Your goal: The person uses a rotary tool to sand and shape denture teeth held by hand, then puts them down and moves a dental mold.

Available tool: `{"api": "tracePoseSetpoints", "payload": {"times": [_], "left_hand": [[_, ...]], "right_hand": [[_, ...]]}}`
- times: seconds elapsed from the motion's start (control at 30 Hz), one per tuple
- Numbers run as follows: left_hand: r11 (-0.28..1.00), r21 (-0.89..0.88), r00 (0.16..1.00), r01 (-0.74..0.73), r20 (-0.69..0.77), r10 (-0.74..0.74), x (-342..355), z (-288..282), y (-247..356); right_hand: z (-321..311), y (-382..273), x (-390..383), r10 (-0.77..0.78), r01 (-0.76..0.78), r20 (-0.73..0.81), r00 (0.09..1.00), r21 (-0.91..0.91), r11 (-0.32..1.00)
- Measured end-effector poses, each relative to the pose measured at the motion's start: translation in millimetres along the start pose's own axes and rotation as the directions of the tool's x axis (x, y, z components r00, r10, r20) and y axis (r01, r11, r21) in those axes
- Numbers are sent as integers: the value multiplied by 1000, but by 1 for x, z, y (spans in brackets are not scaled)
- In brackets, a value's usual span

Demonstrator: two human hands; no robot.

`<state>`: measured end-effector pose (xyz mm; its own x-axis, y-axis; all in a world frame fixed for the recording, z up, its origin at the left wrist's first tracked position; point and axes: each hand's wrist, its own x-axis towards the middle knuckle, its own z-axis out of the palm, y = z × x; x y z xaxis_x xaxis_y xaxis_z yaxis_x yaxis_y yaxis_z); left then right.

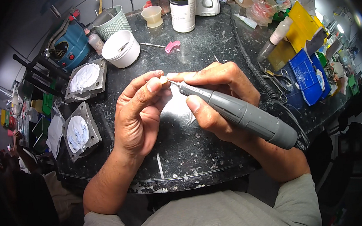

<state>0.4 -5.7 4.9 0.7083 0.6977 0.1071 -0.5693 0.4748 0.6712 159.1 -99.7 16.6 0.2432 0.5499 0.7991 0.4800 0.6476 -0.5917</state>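
Note:
Between the thumb and fingers of my left hand (137, 111) is a small cream-coloured tooth crown (163, 79), held up over the middle of the bench. My right hand (216, 84) is closed round a thick grey rotary handpiece (241, 113), which slants from lower right up to the left. Its thin metal bur (172, 81) points at the crown, at or very near its right side; actual contact is too small to make out. Below the hands, a whitish dusty patch (176, 107) marks the dark bench.
Two metal flask halves with white plaster (85, 77) (78, 134) lie at the left. Behind stand a white tub (121, 49), a tall white container (182, 11) and a pink piece (172, 46). A coiled cord (248, 59), scissors (282, 96) and a blue tray (305, 76) are at the right.

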Motion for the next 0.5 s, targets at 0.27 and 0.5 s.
{"api": "tracePoseSetpoints", "payload": {"times": [0.27,0.5], "left_hand": [[1000,12,1000,2,1,-2,0,0,0],[986,124,994,-107,-4,109,0,6,-2]], "right_hand": [[2,4,-2,-4,4,-1,1000,-18,1000],[2,0,-2,-16,17,-23,1000,33,999]]}}
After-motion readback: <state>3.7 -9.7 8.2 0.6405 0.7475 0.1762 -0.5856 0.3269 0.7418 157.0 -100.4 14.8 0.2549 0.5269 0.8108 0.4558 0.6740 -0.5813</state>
